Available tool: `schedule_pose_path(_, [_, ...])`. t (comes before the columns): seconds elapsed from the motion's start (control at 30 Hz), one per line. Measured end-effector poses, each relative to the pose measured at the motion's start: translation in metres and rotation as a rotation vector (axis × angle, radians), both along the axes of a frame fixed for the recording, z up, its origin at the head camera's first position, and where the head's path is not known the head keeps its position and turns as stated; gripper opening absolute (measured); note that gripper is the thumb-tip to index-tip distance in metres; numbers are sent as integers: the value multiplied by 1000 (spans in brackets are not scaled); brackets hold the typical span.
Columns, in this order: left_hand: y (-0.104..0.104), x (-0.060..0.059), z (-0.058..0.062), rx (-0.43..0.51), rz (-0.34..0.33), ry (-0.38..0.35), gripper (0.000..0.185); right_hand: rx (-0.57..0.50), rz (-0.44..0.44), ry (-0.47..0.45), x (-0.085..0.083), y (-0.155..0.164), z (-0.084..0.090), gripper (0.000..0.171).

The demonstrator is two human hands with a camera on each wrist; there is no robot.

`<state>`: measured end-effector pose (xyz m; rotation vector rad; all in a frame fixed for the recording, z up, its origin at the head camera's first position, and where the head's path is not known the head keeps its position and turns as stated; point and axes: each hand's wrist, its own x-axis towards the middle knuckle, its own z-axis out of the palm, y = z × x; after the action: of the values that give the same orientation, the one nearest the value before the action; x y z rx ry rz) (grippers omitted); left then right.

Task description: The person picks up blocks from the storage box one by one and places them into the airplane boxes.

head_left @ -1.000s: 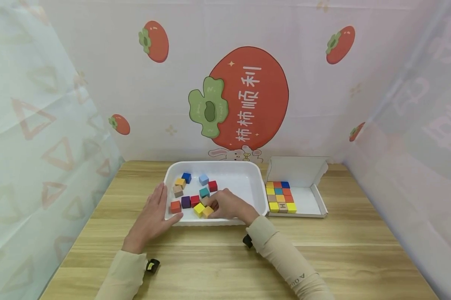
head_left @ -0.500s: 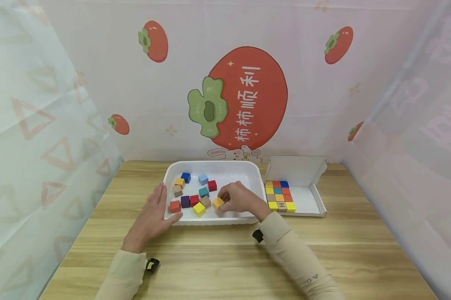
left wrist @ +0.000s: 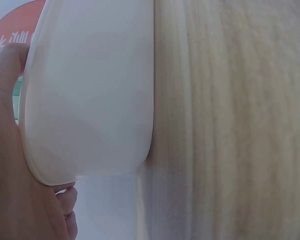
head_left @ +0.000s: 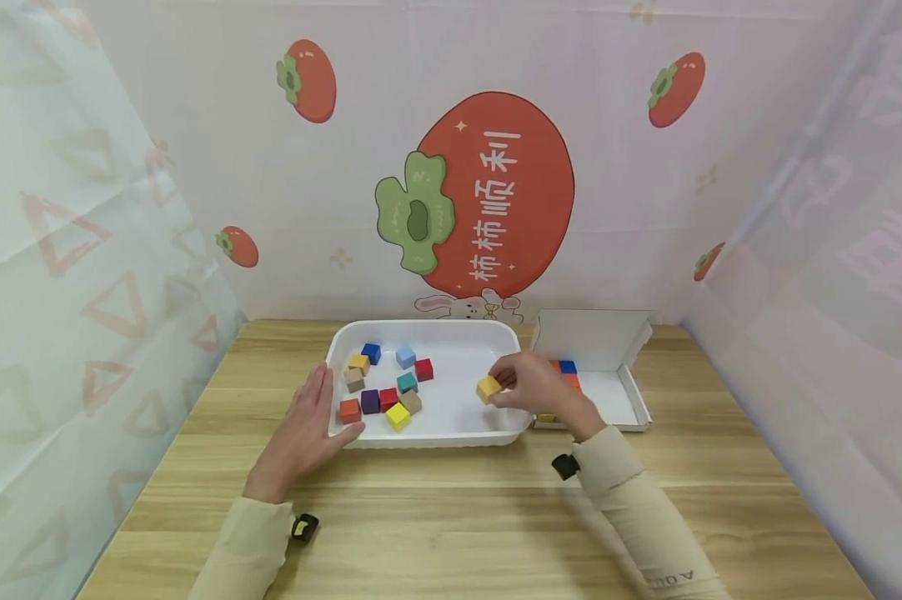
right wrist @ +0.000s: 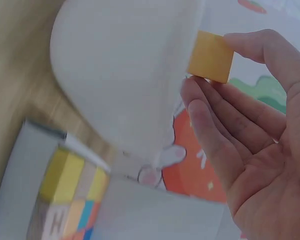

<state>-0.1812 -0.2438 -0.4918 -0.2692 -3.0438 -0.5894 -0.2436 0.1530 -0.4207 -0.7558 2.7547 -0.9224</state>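
Tray (head_left: 511, 350) | right hand (head_left: 537, 387) grip pinching orange cube (head_left: 488, 388), carried rightward; left hand (head_left: 304, 429) flat, unmoved

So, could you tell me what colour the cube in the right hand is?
Orange-yellow; the cube shows best in the right wrist view.

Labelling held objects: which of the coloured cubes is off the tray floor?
The orange-yellow wooden cube, pinched in the right hand above the white plastic tray. The other loose cubes lie on the tray floor.
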Motion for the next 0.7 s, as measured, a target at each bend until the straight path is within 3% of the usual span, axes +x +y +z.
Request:
schedule_pose_path(0.23, [1,-1,0,-5,-3,3,115,-25,-80,33,3,52,10,28])
schedule_pose_path(0.5, [1,1,2,-2,-7,-2,114,4,-176,123,2,113,7,29])
schedule_pose_path(0.7, [1,1,2,-4,-6,1,115,59,-274,93,1,141,6,35])
